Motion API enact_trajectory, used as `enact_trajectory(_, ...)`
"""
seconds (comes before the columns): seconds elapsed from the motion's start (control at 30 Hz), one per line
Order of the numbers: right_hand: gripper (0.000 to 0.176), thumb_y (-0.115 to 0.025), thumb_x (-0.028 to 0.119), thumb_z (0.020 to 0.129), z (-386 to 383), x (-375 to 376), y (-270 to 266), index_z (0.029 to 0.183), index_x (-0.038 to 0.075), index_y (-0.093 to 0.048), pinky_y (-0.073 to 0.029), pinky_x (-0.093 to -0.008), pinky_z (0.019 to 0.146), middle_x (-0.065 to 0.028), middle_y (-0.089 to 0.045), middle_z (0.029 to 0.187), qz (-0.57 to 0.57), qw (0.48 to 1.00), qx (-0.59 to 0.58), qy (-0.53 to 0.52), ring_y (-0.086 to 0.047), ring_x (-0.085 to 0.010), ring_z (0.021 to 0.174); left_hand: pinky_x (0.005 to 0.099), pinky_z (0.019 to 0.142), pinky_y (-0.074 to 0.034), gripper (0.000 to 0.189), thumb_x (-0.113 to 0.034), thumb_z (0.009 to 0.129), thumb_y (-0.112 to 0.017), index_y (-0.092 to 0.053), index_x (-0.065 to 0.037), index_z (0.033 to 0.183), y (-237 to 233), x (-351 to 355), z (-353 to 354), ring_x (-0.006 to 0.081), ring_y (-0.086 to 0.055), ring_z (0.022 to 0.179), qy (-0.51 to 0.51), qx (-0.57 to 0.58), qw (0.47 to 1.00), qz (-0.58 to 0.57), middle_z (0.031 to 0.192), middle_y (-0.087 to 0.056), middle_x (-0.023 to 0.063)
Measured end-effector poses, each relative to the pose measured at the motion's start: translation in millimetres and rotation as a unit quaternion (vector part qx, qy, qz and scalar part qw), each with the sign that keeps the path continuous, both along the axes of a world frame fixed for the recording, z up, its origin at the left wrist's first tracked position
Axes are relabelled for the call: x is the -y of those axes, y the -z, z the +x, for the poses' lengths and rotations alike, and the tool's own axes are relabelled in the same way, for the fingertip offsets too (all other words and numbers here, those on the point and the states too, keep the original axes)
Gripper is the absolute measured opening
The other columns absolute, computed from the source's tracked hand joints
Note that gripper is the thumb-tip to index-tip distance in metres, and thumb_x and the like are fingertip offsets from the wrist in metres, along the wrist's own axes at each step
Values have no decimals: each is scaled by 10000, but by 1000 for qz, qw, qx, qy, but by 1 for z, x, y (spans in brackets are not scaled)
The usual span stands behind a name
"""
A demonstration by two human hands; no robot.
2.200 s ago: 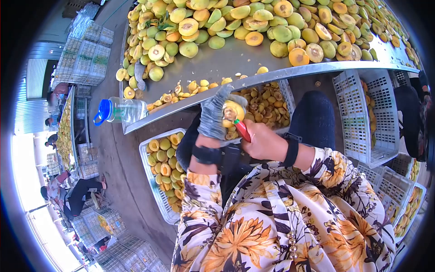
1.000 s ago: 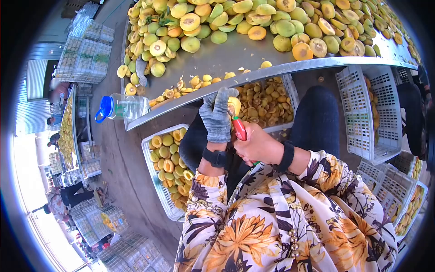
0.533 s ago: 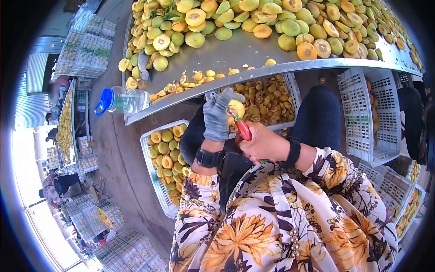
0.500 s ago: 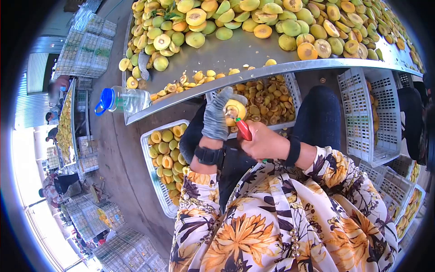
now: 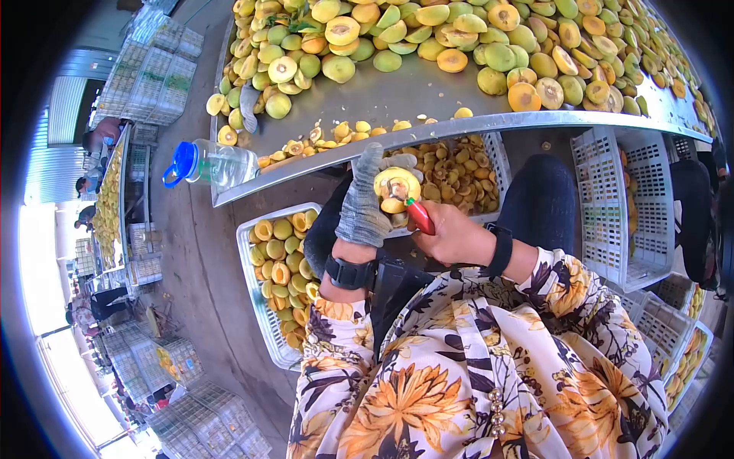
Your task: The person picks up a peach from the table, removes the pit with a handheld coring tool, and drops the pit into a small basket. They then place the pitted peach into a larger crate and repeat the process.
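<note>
My left hand [image 5: 362, 203], in a grey knit glove, grips a yellow fruit half [image 5: 396, 187] with its cut face turned up toward me. My bare right hand [image 5: 453, 234] holds a small red-handled tool [image 5: 420, 216] whose tip rests in the fruit's pit hollow. Both hands work above my lap, just below the metal table's edge [image 5: 474, 122]. Behind them sits a white crate of pits and scraps [image 5: 459, 170].
The steel table carries a heap of green and yellow fruit [image 5: 428, 38], many halved. A water bottle with a blue cap [image 5: 210, 163] lies at its corner. A crate of fruit halves [image 5: 283, 264] stands at my left, empty white crates [image 5: 619, 199] at my right. Other workers sit far left.
The fruit half has been turned in my left hand so its cut face shows fully; the red tool's tip stays at the pit. Both hands sit slightly higher and to the right.
</note>
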State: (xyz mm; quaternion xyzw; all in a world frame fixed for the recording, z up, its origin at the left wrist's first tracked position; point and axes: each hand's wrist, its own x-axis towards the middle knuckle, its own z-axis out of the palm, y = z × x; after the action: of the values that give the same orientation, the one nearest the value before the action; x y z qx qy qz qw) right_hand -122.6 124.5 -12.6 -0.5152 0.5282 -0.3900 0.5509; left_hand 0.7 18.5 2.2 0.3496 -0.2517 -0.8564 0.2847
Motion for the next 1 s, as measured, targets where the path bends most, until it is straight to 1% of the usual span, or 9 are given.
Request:
enact_trajectory(0.17, 97, -540, 55, 748, -5, -1, 7, 826, 21, -494, -401, -258, 424, -62, -524, 617, -127, 985, -116, -4, -486, -117, 445, 294, 629, -523, 447, -408, 852, -534, -607, 28, 918, 1, -5, -3, 207, -620, 686, -51, 67, 994, -75, 787, -633, 124)
enact_trajectory(0.33, 117, -506, 10, 781, -1, -2, -46, 881, 15, -447, -369, -248, 372, -43, -475, 586, 256, 935, 236, -63, -427, -97, 403, 248, 589, -484, 392, -349, 867, -543, -642, 27, 815, -9, -19, -12, 142, -591, 631, -135, 158, 941, -268, 731, -635, 89)
enact_trajectory(0.47, 111, -476, -8, 800, 12, -6, -49, 895, 19, -423, -349, -235, 349, -18, -437, 568, 307, 895, 325, -10, -401, -71, 402, 222, 574, -458, 403, -348, 876, -536, -656, 29, 803, 5, -17, -10, 94, -564, 609, -129, 218, 898, -360, 729, -643, 68)
enact_trajectory(0.57, 138, -500, -2, 779, 18, -6, -19, 899, 10, -432, -388, -286, 369, -67, -480, 560, 267, 921, 284, 6, -467, -156, 386, 236, 541, -464, 401, -373, 859, -554, -653, 12, 799, 7, -7, -11, 123, -568, 582, -86, 180, 927, -318, 710, -636, 70)
enact_trajectory(0.6, 166, -529, 9, 757, 20, -3, -12, 898, 6, -442, -414, -319, 399, -105, -507, 574, 73, 996, 40, 36, -506, -217, 418, 255, 525, -475, 431, -417, 842, -555, -643, 4, 806, 10, -6, -10, 150, -580, 578, -82, 116, 971, -190, 698, -630, 76)
enact_trajectory(0.63, 195, -558, 19, 736, 19, 0, -7, 897, 2, -451, -440, -353, 429, -144, -533, 589, -132, 967, -211, 62, -544, -278, 450, 275, 510, -487, 462, -461, 825, -557, -632, -4, 813, 13, -1, -8, 177, -592, 575, -78, 47, 994, -60, 685, -625, 82)
enact_trajectory(0.67, 246, -608, 65, 706, 12, -2, -5, 906, 7, -477, -468, -399, 518, -178, -565, 650, -85, 953, -288, 45, -573, -356, 578, 295, 500, -525, 512, -530, 802, -534, -578, -28, 888, 21, 7, 1, 235, -605, 544, -45, 32, 998, 32, 707, -628, 125)
enact_trajectory(0.83, 284, -639, 169, 735, -11, 7, -16, 909, 6, -484, -472, -350, 497, -152, -586, 666, -268, 906, -327, 29, -587, -307, 579, 307, 540, -537, 730, -674, 788, -389, -597, 7, 947, 21, 18, 23, 230, -615, 565, -63, 35, 996, 56, 741, -637, 129)
enact_trajectory(1.0, 353, -639, 284, 808, -11, 19, -15, 979, 12, -494, -441, -277, 494, -63, -554, 665, -66, 993, -66, 77, -563, -169, 542, 302, 687, -529, 827, -728, 776, -310, -530, 2, 1097, 5, 12, 10, 214, -617, 801, 81, 71, 993, -58, 971, -609, 134)
